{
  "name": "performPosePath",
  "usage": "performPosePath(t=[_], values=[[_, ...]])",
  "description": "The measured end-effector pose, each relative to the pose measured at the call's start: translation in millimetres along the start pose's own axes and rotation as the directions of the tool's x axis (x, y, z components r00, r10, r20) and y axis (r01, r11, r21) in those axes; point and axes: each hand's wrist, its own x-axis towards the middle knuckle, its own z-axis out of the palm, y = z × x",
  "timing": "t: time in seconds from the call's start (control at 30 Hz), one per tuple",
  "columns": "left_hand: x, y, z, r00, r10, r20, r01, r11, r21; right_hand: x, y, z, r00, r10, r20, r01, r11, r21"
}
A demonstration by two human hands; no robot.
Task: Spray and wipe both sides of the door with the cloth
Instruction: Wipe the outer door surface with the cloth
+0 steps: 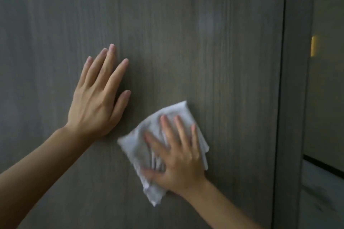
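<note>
So you've got the grey-brown wood-grain door (167,42) filling nearly the whole view, close up, with a couple of soft light reflections on its surface near the top and upper right.

Your left hand (96,102) is flat against the door, palm down, fingers straight and a little fanned out, thumb out to the side. It's holding nothing, just pressing on the panel.

Your right hand (176,154) sits lower and to the right of it, fingers spread wide and straight over the white crumpled cloth (167,117), pressing it flat onto the door. You're not pinching or bunching the cloth as far as I can see; it's pinned under your palm and fingers. The cloth pokes out above your fingertips, to the left of your thumb and down below the heel of the hand, with a ragged corner hanging at the bottom. It looks a bit motion-blurred along its edges.

The two hands are near each other but not touching.

Off to the right there's the matching grey door frame (292,98), a dark gap running down between it and the door, then a pale wall (327,98) with a small yellowish glow (313,46) on the edge, and a light floor (320,201) at the bottom right corner.
</note>
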Motion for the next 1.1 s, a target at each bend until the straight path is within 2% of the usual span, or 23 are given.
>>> performPosePath(t=[0.13, 0.23, 0.4, 0.6, 0.73, 0.87, 0.97, 1.1], values=[[-1.0, 2.3, 0.6, 0.999, 0.039, 0.007, -0.039, 0.999, 0.023, -55.7, -12.9, 12.0, 0.954, -0.292, 0.071, 0.295, 0.955, -0.039], [-1.5, 5.0, 0.0, 0.998, 0.065, 0.013, -0.065, 0.997, 0.048, -68.2, -0.4, 13.6, 0.919, -0.387, 0.074, 0.389, 0.921, -0.016], [-5.0, 15.8, -1.3, 0.989, 0.143, 0.038, -0.144, 0.989, 0.028, -54.5, 21.3, 9.1, 0.931, -0.364, 0.022, 0.364, 0.931, -0.014], [-12.3, 29.7, 5.1, 0.982, 0.178, 0.062, -0.178, 0.984, -0.003, 2.7, 33.6, -2.8, 0.989, -0.111, -0.099, 0.111, 0.994, -0.007], [-23.9, 31.9, -1.6, 0.982, 0.175, 0.068, -0.174, 0.985, -0.023, 27.9, 28.0, -0.7, 0.968, 0.011, -0.252, 0.001, 0.999, 0.048], [-38.3, 32.4, -12.6, 0.994, 0.095, 0.054, -0.092, 0.994, -0.056, 13.1, 13.8, 8.5, 0.937, 0.094, -0.335, -0.075, 0.995, 0.071], [-52.7, 38.1, -15.9, 0.994, 0.082, 0.074, -0.077, 0.995, -0.07, -21.5, -0.3, 16.5, 0.941, 0.024, -0.337, -0.001, 0.998, 0.067], [-82.3, 49.3, -16.3, 0.986, 0.104, 0.134, -0.091, 0.991, -0.095, -92.2, -20.1, 25.7, 0.929, -0.251, -0.273, 0.258, 0.966, -0.011]])
